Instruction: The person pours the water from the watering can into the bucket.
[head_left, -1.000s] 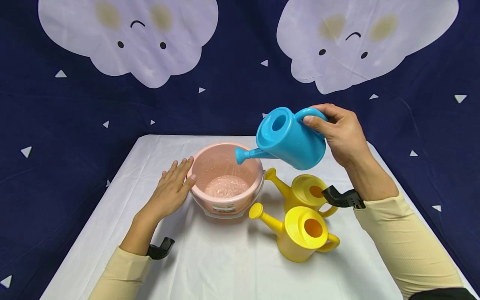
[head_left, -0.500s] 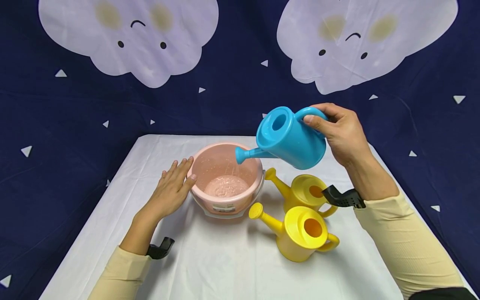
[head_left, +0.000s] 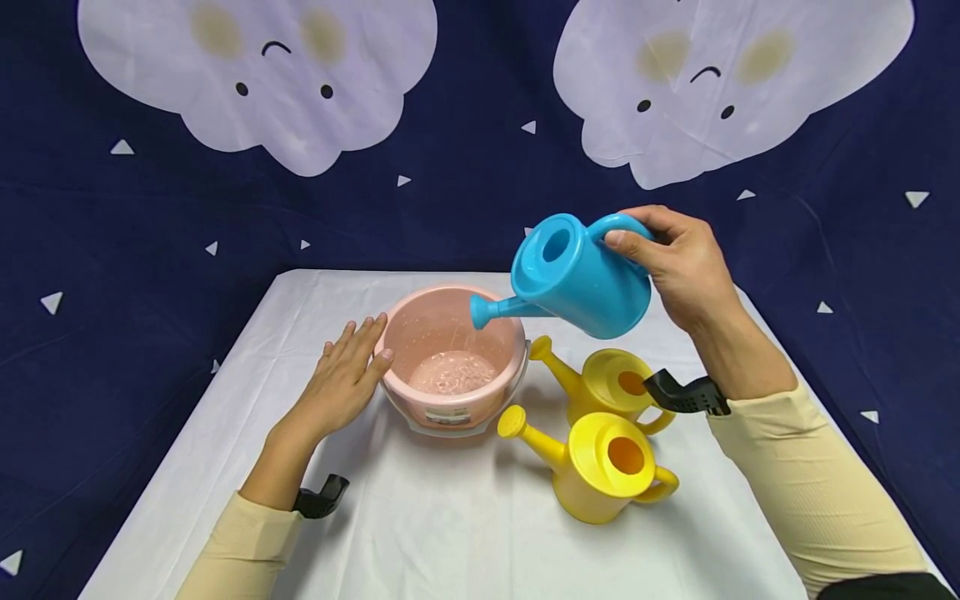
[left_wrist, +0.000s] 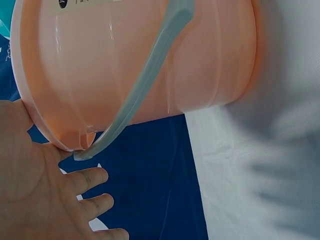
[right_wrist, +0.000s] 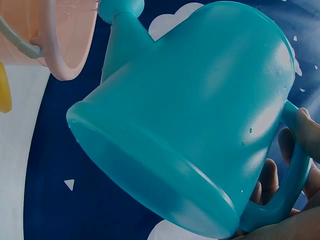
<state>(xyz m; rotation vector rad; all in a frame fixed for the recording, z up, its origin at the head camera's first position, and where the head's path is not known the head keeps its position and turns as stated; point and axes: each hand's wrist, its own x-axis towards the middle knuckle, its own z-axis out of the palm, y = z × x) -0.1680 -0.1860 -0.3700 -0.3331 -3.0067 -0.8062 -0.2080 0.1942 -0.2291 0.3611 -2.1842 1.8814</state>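
Note:
A blue watering can [head_left: 588, 283] is tipped toward the left, and my right hand [head_left: 686, 267] grips it by its handle. Its spout hangs over the pink bucket [head_left: 450, 408], and thin streams of water fall from the spout head into it. Rippling water [head_left: 453, 372] covers the bucket's bottom. My left hand [head_left: 341, 379] rests against the bucket's left rim with its fingers straight. In the left wrist view the palm [left_wrist: 30, 185] faces the bucket, beside its grey handle [left_wrist: 137, 95]. The right wrist view shows fingers curled round the can's handle [right_wrist: 287, 190].
Two yellow watering cans [head_left: 596, 467] stand right of the bucket, one behind the other, spouts pointing left. A white cloth covers the table [head_left: 420, 525]. Behind it hangs a dark blue curtain [head_left: 465, 217] with clouds and small white triangles.
Water keeps falling into the bucket, and its surface ripples differently. Both hands and the blue watering can stay almost in place.

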